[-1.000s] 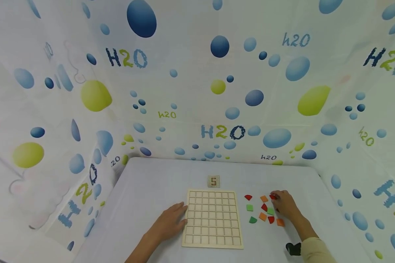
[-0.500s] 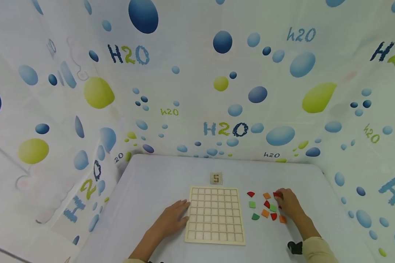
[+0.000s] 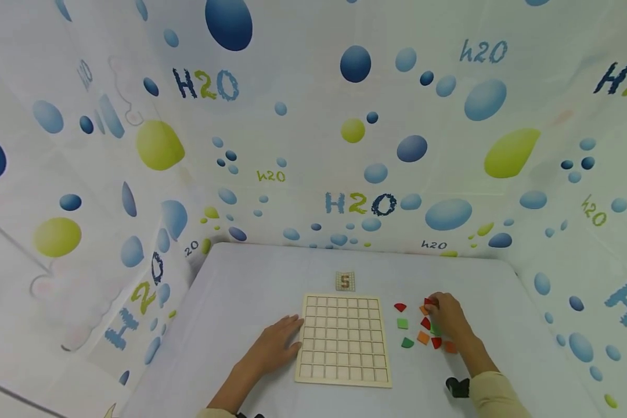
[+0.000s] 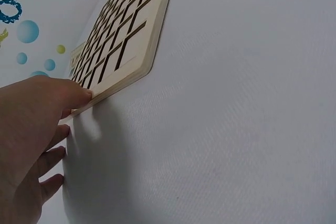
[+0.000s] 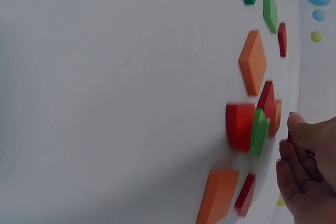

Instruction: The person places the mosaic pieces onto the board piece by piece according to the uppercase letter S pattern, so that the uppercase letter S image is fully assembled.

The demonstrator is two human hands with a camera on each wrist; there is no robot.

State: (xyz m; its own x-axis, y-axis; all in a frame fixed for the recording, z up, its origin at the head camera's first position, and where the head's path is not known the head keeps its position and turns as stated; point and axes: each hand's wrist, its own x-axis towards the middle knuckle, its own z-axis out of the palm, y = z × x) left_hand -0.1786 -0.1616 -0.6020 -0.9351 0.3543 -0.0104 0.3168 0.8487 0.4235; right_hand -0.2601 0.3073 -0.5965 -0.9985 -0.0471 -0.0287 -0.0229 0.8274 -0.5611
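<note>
My left hand [image 3: 279, 342] rests at the left edge of a pale wooden grid board [image 3: 345, 342]. In the left wrist view, the thumb [image 4: 79, 95] touches the board's rim and the other fingers lie beside it. To the right of the board, my right hand [image 3: 449, 316] pinches a red quarter-circle tile [image 3: 428, 301] between thumb and fingertips. That tile overlaps an orange square tile [image 3: 424, 310] in the head view. Most of it is hidden by the fingers in the right wrist view. Beneath the hand lie a light green tile [image 5: 258, 132] and another red tile [image 5: 240, 127].
Several loose tiles lie right of the board, among them a red one [image 3: 400, 307], a light green square [image 3: 402, 323] and a dark green quarter-circle [image 3: 407, 342]. Behind the board lies a small card [image 3: 345, 281] with an S-like pattern. A printed curtain [image 3: 292, 133] surrounds the white table.
My right hand has picked up the red quarter-circle tile and moved left with it, over the orange square. The left hand stays at the board's edge. The head view has shifted slightly.
</note>
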